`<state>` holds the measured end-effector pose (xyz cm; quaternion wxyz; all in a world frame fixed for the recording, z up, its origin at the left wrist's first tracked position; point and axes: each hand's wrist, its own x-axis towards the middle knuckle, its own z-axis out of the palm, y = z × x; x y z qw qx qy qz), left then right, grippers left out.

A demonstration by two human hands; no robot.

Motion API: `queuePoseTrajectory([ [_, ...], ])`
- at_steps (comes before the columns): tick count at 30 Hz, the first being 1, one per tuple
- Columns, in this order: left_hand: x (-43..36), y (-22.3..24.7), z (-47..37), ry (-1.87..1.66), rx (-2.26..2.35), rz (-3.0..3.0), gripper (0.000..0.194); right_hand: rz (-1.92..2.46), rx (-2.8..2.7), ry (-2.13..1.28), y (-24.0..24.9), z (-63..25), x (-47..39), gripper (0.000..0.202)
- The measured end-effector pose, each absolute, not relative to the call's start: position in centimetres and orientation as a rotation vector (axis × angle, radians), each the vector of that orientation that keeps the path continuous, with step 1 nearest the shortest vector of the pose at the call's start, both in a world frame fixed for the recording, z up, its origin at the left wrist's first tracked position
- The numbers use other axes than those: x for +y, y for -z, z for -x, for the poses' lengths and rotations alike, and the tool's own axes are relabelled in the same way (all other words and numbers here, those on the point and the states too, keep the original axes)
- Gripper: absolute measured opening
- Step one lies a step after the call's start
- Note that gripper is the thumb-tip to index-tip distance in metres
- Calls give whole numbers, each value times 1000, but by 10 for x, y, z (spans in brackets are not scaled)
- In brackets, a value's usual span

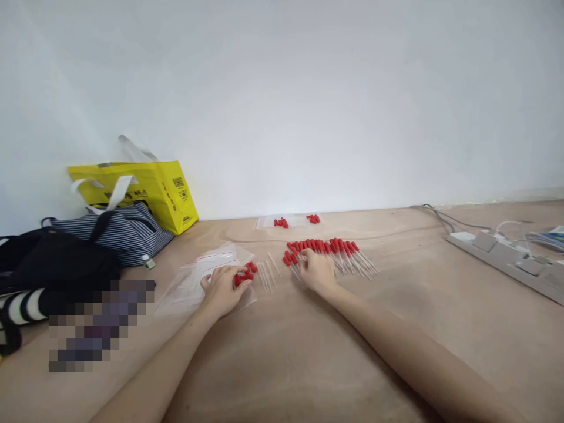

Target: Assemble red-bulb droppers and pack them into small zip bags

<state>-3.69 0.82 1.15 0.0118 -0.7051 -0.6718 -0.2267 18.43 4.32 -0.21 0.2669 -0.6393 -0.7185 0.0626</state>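
Observation:
My left hand (224,289) rests at the edge of some clear plastic bags, its thumb and forefinger apart around a few loose red rubber bulbs (250,268). Just right of it lie several thin clear pipette tubes (267,276) without bulbs. Farther right, droppers with red bulbs (348,249) lie side by side in a slanting row, tips toward me. My right hand (318,270) is at the left end of this row, fingers bent down and closed on a dropper there. Its palm side and part of the row are hidden.
Behind the row lies a flat clear bag (264,222) with more red bulbs. Plastic bags (185,288) spread at left, near a striped bag (132,235), a yellow bag (176,200) and a black bag (66,258). A power strip (497,261) with cables sits at right.

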Motion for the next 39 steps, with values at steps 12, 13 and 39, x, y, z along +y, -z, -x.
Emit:
queuePoseTrajectory([
  [12, 9, -12, 38, 674, -2114, 2089, 18, 1875, -2036, -92, -4, -157, 52, 19],
  [13, 9, -12, 38, 670, -2103, 2100, 18, 1863, -2044, -87, -5, -157, 51, 21],
  [39, 3, -2, 16, 1415, -1658, 2488, 16, 1757, -2184, -202, -13, -137, 51, 30],
])
